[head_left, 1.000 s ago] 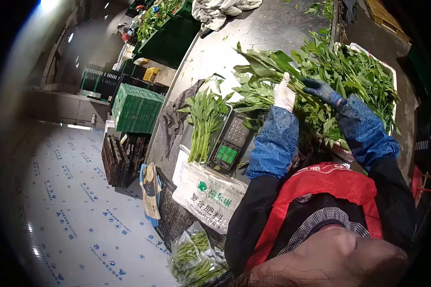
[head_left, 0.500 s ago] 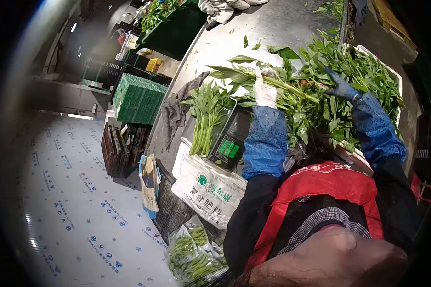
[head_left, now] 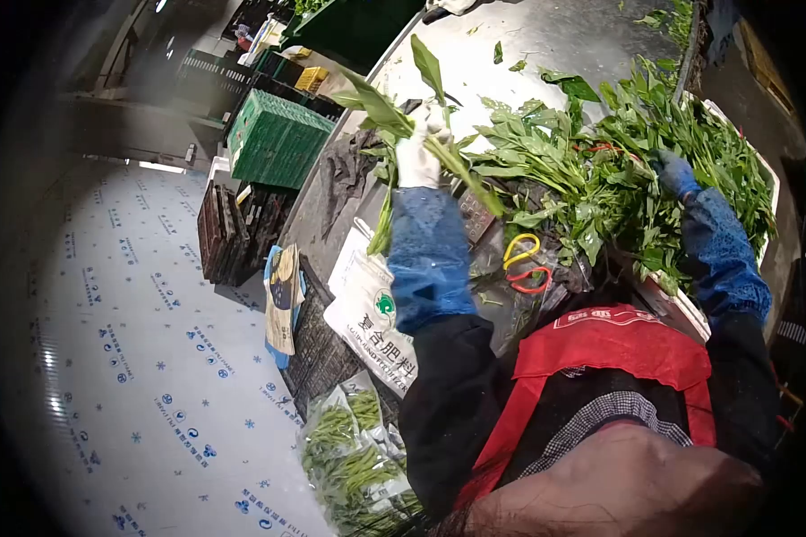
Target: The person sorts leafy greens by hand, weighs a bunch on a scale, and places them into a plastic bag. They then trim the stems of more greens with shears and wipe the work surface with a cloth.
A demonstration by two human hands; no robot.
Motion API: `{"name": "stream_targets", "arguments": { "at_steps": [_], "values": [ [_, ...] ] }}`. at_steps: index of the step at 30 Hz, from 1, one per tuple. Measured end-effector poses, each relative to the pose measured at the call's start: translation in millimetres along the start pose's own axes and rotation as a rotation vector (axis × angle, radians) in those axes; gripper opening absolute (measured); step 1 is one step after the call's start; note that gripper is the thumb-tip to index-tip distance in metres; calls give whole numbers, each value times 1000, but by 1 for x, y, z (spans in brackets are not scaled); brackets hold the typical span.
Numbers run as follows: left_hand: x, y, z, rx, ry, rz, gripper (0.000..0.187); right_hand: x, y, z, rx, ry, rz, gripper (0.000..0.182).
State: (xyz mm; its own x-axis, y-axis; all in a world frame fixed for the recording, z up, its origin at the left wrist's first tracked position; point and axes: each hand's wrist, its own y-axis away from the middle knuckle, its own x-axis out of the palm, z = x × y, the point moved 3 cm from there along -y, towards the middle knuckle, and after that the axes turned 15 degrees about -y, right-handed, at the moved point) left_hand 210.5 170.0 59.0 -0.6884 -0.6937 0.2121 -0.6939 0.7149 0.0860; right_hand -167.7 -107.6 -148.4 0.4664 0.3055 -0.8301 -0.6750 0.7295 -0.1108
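My left hand (head_left: pixel 419 154) clenched around a leafy bunch (head_left: pixel 401 115), my right hand (head_left: pixel 674 172) buried in the greens pile (head_left: pixel 600 170), grip hidden, scissors (head_left: pixel 524 262) near me

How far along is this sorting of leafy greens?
Done: bagged greens lie low by the table's edge. In hand: the left hand grips a bunch of stems, and the right hand reaches into the heap of greens. Left: that large heap.
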Motion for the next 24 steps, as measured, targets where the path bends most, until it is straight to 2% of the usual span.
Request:
{"name": "stream_targets", "arguments": {
  "at_steps": [1, 2, 3, 4, 5, 7, 8, 9, 10, 11, 12, 14, 15, 16, 17, 18, 19, 20, 21, 22, 24],
  "values": [
    [-20, -3, -12, 107, -151, 52, 49, 0, 1, -4, -115, 92, -85, 38],
    [-38, -2, -23, 130, -263, 97, 38, -23, 3, 33, -80, -8, 70, 45],
    [-62, -10, -26, 126, -261, 98, 38, -17, 0, 42, -74, -96, 109, 46],
    [-90, -23, -21, 24, -411, 65, 39, -4, -5, 47, -71, -185, 145, 48],
    [-108, -30, -18, -81, -562, 30, 41, 13, -5, 53, -178, -213, 94, 51],
    [-125, -23, -23, -123, -1097, -67, 33, 45, -12, 82, -169, -229, 230, 53],
    [-133, -21, -8, 165, -1205, -145, 30, 58, -15, 102, -107, -269, 296, 59],
    [-202, -67, 47, 223, -1258, -104, 36, 71, -15, 119, -47, -308, 359, 64],
    [-210, -55, 60, 107, -1609, -302, 53, 88, -16, 128, -74, -261, 328, 71],
    [-185, -34, 55, -274, -1730, -390, 75, 108, -21, 134, -100, -212, 297, 78],
    [-194, -29, 72, -287, -1706, -424, 80, 128, -27, 138, -39, -67, 372, 87],
    [-200, -19, 84, -275, -1677, -511, 85, 136, -30, 158, 73, 76, 364, 90],
    [-193, -12, 82, -255, -1673, -558, 85, 143, -29, 162, 74, 100, 324, 87],
    [-195, -10, 84, -144, -1660, -633, 84, 177, -36, 145, 69, 188, 251, 83],
    [-191, -6, 81, -144, -1662, -633, 84, 208, -44, 128, 65, 277, 177, 79],
    [-176, -1, 68, 66, -1708, -691, 80, 213, -49, 127, 107, 250, 156, 70],
    [-164, 5, 58, 280, -1741, -744, 76, 208, -55, 129, 109, 250, 156, 70],
    [-152, 9, 50, 473, -1612, -658, 60, 205, -60, 127, 150, 187, 275, 71],
    [-141, 8, 60, 474, -1238, -504, 51, 194, -62, 129, 191, 123, 392, 72],
    [-123, 7, 74, 463, -866, -350, 43, 166, -59, 144, 338, -93, 490, 73],
    [-70, 16, 84, 333, -953, -57, 25, 152, -61, 146, 155, -577, 298, 73]
  ]
}}
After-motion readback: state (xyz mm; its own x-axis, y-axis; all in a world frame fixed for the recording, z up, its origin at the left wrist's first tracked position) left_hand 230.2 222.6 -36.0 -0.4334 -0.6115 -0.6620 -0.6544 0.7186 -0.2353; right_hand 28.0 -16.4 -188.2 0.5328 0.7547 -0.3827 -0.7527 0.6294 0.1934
